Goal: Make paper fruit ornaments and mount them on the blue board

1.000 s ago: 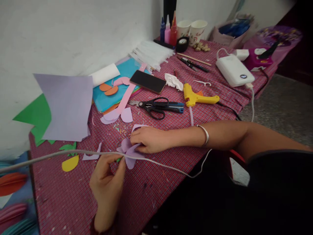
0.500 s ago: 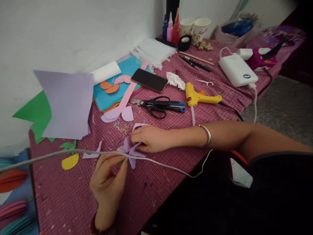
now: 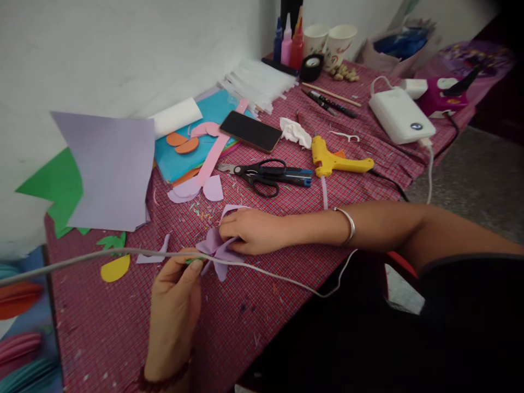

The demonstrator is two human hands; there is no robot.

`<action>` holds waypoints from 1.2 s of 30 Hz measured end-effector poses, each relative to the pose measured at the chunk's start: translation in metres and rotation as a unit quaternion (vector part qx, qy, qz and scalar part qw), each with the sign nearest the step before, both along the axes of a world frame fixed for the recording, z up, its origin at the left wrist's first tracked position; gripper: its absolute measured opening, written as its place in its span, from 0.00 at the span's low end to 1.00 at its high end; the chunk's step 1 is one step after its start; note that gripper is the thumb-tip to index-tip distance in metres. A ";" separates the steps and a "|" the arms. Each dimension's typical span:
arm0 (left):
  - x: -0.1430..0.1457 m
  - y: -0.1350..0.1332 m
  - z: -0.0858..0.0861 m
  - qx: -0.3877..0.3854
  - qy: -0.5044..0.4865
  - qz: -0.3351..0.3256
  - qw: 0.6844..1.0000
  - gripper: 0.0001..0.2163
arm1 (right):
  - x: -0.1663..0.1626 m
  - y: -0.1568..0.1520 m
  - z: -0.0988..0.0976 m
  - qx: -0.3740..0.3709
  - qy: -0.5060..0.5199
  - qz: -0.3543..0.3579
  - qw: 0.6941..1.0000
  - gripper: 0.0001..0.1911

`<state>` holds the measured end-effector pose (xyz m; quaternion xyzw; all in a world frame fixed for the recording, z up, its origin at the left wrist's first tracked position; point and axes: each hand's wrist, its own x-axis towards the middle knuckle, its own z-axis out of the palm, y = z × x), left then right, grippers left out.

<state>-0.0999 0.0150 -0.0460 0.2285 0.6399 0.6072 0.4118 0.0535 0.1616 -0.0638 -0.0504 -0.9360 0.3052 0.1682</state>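
A lilac paper flower (image 3: pixel 215 250) lies on the red checked tablecloth (image 3: pixel 266 284). My right hand (image 3: pixel 251 231) rests on the flower, its fingers closed and pressing the petals down; a silver bangle circles that wrist. My left hand (image 3: pixel 176 297) pinches a small green paper piece (image 3: pixel 191 261) at the flower's left edge. A white cable (image 3: pixel 102 255) runs across in front of both hands.
Black scissors (image 3: pixel 264 174), a yellow glue gun (image 3: pixel 338 161), a phone (image 3: pixel 249 131), a lilac sheet (image 3: pixel 110 169), green paper (image 3: pixel 57 188), loose petals, glue bottles (image 3: pixel 289 43), paper cups (image 3: pixel 329 41) and a white power bank (image 3: pixel 401 114) crowd the table. The wall stands behind.
My left hand has slid back towards me and turned, and the green piece now shows in its fingertips. The right hand stays on the flower.
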 end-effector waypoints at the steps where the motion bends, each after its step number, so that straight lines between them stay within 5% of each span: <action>1: 0.001 0.000 0.002 0.001 -0.003 -0.002 1.000 0.11 | 0.000 0.000 0.000 0.000 0.001 0.001 1.000 0.03; 36: 0.001 -0.006 0.006 0.043 0.254 -0.100 0.961 0.03 | 0.002 -0.002 -0.001 -0.010 0.015 0.009 1.000 0.04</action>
